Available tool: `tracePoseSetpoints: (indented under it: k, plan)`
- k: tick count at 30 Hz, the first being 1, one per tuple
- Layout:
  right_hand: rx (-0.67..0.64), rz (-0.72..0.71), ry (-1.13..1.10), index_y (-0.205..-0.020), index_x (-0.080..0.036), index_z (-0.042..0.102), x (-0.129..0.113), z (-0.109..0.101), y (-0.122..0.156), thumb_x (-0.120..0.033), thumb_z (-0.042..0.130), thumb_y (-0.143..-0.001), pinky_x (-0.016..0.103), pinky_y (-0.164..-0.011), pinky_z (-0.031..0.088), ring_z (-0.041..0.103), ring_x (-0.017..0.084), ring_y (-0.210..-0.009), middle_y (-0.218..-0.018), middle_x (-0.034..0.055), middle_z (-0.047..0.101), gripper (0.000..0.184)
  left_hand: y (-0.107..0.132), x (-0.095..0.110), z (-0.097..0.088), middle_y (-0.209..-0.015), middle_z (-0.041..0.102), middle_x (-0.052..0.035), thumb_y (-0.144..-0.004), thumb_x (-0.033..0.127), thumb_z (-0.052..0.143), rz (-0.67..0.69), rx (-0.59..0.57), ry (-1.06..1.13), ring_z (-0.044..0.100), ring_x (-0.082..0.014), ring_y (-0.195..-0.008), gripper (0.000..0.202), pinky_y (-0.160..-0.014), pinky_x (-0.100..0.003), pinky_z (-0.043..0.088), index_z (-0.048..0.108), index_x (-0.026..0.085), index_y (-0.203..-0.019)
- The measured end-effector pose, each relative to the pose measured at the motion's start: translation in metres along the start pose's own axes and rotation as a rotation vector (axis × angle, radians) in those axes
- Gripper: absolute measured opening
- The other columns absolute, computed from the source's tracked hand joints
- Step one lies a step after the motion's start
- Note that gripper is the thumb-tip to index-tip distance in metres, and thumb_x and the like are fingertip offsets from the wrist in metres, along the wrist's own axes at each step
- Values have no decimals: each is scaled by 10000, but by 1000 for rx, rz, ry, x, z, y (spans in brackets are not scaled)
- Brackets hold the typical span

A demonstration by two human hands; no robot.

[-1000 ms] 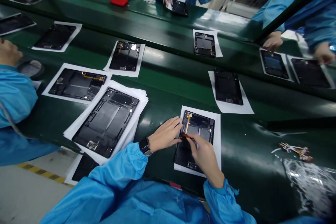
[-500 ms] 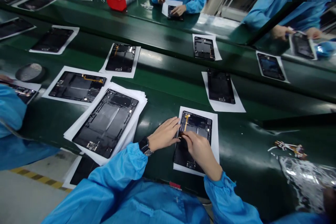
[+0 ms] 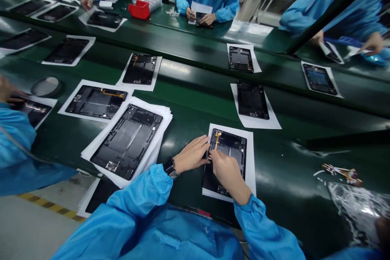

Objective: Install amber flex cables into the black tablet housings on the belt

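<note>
A dark tablet back frame lies on a white sheet on the green belt just in front of me. An orange flex cable runs down its upper left part. My left hand lies flat at the frame's left edge, fingers stretched onto it. My right hand rests on the frame, fingers bent, fingertips pressed on the lower end of the cable beside the left fingertips. I cannot make out whether the right fingers hold anything.
A larger tablet frame on a paper stack sits to my left. More frames on sheets lie across the belt. Loose cable pieces and plastic wrap are at right. Co-workers in blue sit across and at left.
My right hand has slid up and left over the frame, closing on the left fingertips at the cable. The left hand has barely moved. The belt's other frames have drifted slightly.
</note>
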State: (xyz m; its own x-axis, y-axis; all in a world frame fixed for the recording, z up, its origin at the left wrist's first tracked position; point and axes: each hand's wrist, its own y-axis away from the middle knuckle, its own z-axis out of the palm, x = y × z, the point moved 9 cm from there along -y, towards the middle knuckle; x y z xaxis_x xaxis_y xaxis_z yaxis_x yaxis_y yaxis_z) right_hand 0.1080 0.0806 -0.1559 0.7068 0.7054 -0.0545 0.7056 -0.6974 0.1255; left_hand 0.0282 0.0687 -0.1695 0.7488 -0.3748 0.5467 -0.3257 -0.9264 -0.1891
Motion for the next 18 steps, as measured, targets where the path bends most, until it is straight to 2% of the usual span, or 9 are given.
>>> tracePoseSetpoints:
  k: [3,6,8,11,15,18]
  plan:
    - [15,35,-3,-1017,-179,614,5,-3,4,-143,424,-969,283,-559,354,672,197,-742,-891,54,698,200,-1,-1,-5,-1464,424,-155,-837,337,730,-6,-7,19,326,-278,-1419,552,-1169,-413,324,480,145,-1290]
    - [12,41,19,-974,-172,611,1,-6,4,-93,417,-944,286,-550,349,672,207,-716,-854,61,693,212,-11,-9,-15,-1358,546,-98,-947,269,578,-65,-19,0,460,-214,-1316,348,-1116,-344,385,517,161,-1272]
    - [17,18,21,-948,-166,610,-4,-9,0,-55,420,-915,286,-552,354,674,215,-718,-844,70,692,222,-23,-16,-23,-1270,605,-68,-972,205,502,-128,-12,-49,527,-188,-1220,277,-1077,-317,411,540,169,-1244]
    - [38,14,-2,-944,-168,623,-1,-14,-3,-63,442,-907,280,-564,374,680,215,-729,-845,71,702,213,-49,-24,-30,-1241,603,-79,-956,203,513,-183,13,-121,530,-211,-1173,274,-1059,-347,412,553,157,-1222]
    - [170,102,-203,-969,-192,655,39,-18,8,-175,466,-945,280,-628,439,691,214,-776,-895,58,725,191,-87,-29,-20,-1169,613,-94,-883,280,643,-187,-38,-180,537,-243,-1114,297,-1003,-364,433,599,148,-1146]
    - [319,165,-528,-1002,-206,673,80,-15,20,-266,504,-931,306,-721,496,698,220,-813,-926,54,737,193,-109,-34,-10,-1120,628,-99,-839,294,696,-202,-93,-212,548,-262,-1100,289,-964,-374,444,627,153,-1082]
